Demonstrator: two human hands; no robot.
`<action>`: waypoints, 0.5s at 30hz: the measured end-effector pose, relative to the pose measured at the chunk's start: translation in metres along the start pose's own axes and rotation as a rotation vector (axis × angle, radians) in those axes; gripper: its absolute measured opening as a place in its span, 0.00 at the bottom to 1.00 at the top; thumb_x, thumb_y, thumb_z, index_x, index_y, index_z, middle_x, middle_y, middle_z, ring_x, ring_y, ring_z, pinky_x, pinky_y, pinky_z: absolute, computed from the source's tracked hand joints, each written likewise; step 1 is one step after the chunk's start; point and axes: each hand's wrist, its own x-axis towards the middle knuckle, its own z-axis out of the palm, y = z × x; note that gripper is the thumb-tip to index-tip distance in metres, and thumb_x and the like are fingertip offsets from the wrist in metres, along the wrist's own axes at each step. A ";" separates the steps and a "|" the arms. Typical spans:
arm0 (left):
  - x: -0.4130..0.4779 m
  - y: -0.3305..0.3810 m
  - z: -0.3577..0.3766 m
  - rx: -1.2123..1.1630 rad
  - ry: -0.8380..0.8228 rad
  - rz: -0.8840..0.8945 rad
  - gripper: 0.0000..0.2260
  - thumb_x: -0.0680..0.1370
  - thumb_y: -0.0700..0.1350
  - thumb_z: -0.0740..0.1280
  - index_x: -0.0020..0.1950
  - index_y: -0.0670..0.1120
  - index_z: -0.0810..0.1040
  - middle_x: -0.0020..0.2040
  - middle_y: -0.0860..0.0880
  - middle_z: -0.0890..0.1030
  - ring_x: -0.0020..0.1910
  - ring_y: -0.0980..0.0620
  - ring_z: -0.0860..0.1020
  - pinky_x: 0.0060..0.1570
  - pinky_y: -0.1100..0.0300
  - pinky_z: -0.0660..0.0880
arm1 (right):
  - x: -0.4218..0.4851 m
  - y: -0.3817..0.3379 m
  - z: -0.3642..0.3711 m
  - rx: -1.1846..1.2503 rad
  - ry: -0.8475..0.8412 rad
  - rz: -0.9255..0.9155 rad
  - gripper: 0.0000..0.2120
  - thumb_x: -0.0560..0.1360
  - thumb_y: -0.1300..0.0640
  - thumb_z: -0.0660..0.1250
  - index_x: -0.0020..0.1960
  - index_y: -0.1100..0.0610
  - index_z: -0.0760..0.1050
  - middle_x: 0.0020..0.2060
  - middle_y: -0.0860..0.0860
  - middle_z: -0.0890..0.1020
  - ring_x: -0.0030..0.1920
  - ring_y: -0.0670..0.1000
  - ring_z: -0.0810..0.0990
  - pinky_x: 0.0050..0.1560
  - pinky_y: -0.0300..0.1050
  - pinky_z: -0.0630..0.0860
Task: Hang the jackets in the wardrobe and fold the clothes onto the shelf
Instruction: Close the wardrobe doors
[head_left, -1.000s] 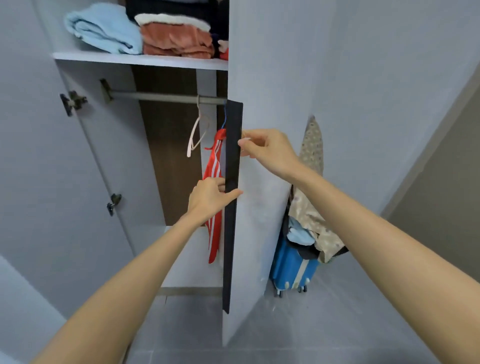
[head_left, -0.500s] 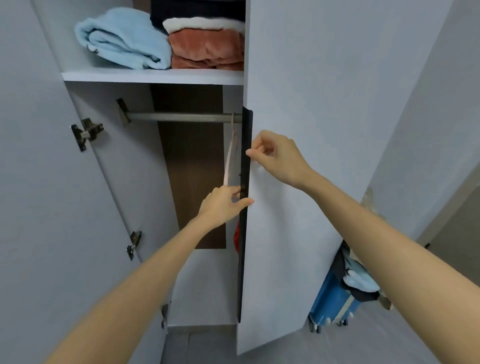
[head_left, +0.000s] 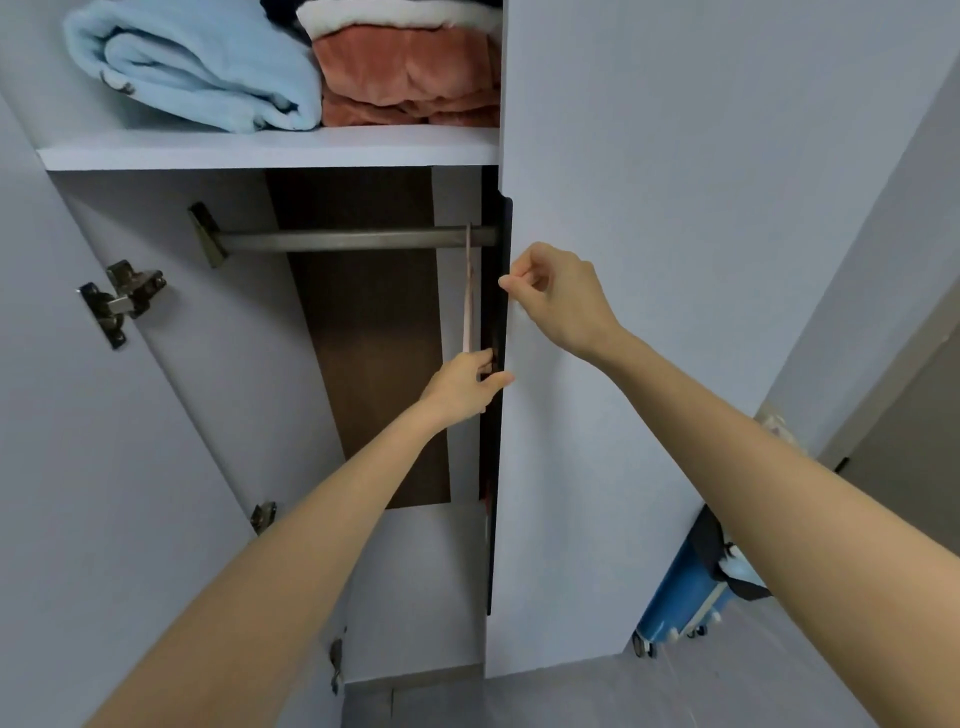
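open pale grey wardrobe door (head_left: 78, 467) far left, metal hinges (head_left: 122, 301) on its inner face. white wardrobe shelf (head_left: 270, 150) up top carries a folded light blue fleece blanket (head_left: 197, 67) on the left. a folded rust-orange fleece garment (head_left: 410, 78) sits just beside it on the right, with a white fleece piece (head_left: 395, 15) on top. grey metal hanging rail (head_left: 353, 239) runs under the shelf. a pale pink hanger (head_left: 469, 291) hangs from its right end, edge-on. left hand (head_left: 462, 387) is just below the hanger. its fingers are curled round the black edge strip (head_left: 501, 312) of the right-hand grey wardrobe door (head_left: 675, 312), with the thumb laid on the door front. a sliver of red garment (head_left: 487, 501) shows low down behind that strip, inside the wardrobe and mostly hidden. right hand (head_left: 558, 296) is higher up at the same strip, fingers curled in, thumb and forefinger pinched together at its edge. cannot tell if they actually grasp it. blue hard suitcase (head_left: 680, 597) stands on the floor past the door, lower right.
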 end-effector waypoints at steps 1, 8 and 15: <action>0.002 -0.001 -0.001 -0.005 -0.005 0.000 0.27 0.80 0.52 0.62 0.76 0.44 0.60 0.74 0.46 0.66 0.60 0.45 0.77 0.42 0.66 0.77 | 0.002 0.000 0.001 -0.002 0.001 0.007 0.07 0.79 0.52 0.64 0.49 0.56 0.74 0.45 0.52 0.80 0.48 0.52 0.78 0.59 0.57 0.74; 0.006 0.002 0.006 -0.079 0.005 -0.019 0.26 0.82 0.51 0.58 0.77 0.46 0.55 0.74 0.45 0.66 0.58 0.48 0.78 0.61 0.55 0.72 | 0.009 0.000 0.001 0.008 -0.050 0.025 0.09 0.80 0.59 0.60 0.58 0.59 0.75 0.52 0.54 0.81 0.50 0.49 0.78 0.48 0.31 0.72; -0.022 0.007 -0.003 -0.222 0.135 -0.084 0.29 0.80 0.48 0.63 0.77 0.48 0.55 0.72 0.46 0.69 0.68 0.46 0.70 0.65 0.52 0.68 | -0.022 0.000 -0.015 0.030 -0.112 0.007 0.15 0.80 0.59 0.61 0.66 0.56 0.72 0.59 0.51 0.79 0.53 0.47 0.76 0.48 0.31 0.69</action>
